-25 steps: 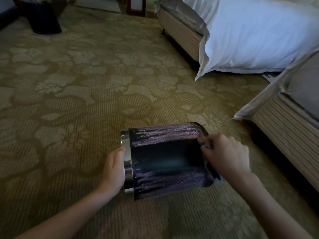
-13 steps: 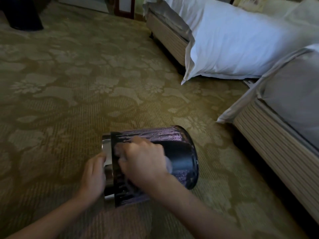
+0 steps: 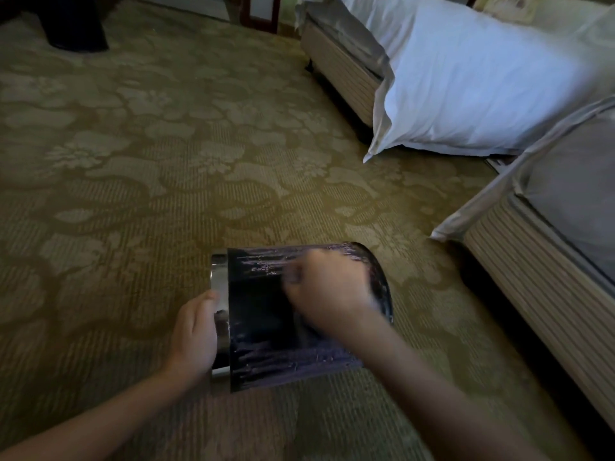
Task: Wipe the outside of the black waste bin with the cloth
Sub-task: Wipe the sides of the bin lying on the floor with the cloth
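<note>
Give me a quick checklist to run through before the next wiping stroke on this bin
1. Black waste bin lying on its side on the carpet: ok.
2. Left hand steadying the silver rim: ok.
3. Right hand on the bin's upper side: ok, though blurred.
4. Cloth under the right hand: cannot tell; the hand hides it.
5. Streaks along the top and bottom edges of the bin's side: not ok, still visible.
6. Room to work away from the bed base: ok, the bin lies apart from it.
</note>
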Demonstrator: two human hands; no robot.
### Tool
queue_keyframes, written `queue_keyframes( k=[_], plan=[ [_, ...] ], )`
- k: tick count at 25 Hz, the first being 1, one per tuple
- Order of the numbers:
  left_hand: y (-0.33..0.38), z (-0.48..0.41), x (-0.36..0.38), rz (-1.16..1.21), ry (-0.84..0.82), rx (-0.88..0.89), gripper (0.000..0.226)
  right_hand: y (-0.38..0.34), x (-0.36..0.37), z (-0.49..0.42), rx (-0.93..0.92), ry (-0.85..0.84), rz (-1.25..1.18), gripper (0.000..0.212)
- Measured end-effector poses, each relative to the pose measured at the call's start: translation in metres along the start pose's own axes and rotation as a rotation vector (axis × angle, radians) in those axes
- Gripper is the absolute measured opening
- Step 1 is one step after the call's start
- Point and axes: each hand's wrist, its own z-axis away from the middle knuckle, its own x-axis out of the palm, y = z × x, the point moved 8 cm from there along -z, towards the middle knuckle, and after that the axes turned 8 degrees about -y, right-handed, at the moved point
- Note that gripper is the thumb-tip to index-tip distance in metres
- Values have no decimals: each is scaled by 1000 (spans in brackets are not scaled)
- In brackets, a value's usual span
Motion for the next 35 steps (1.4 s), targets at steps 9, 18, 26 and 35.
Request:
queue_keyframes(
  k=[9, 18, 26, 35],
  plan=[
    [-3, 2, -2, -115, -85, -23, 42, 24, -5, -2, -97, -59, 90, 17],
    [-4, 4, 2, -119, -97, 30, 43, 61, -4, -10, 46, -46, 114, 25],
    [2, 9, 2, -23, -45, 140, 36, -73, 6, -8, -265, -17, -59, 20],
    [2, 4, -2, 33, -40, -31, 37, 110, -5, 16, 115, -101, 125, 22]
  ],
)
